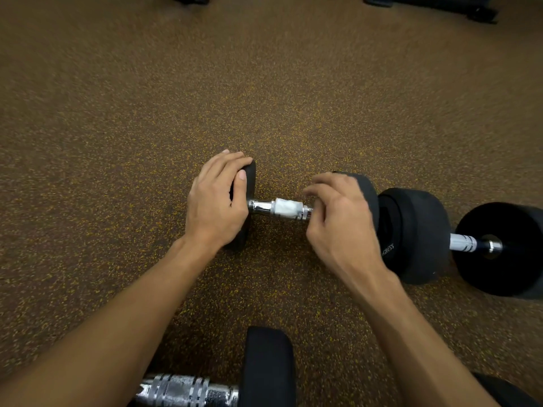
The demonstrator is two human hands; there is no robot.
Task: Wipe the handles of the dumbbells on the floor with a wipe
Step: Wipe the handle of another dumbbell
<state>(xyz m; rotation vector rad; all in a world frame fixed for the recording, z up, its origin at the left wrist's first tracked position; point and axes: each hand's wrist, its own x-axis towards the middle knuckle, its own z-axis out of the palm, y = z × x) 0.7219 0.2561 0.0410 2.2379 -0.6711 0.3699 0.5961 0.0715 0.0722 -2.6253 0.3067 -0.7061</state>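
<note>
A small black dumbbell (249, 183) lies on the speckled brown floor in the middle of the view. My left hand (217, 198) grips its left head, fingers over the rim and thumb on the inner face. A white wipe (287, 207) is wrapped round the chrome handle (262, 206). My right hand (338, 221) is over the handle's right end with curled fingers, fingertips at the wipe's right edge. Whether they pinch the wipe is hidden. The right head (365, 186) shows behind that hand.
A larger black dumbbell (417, 230) lies just right of the small one, almost touching it. A third dumbbell (270, 365) with a chrome handle sits at the bottom edge between my forearms. Dark equipment feet (435, 4) stand at the far top.
</note>
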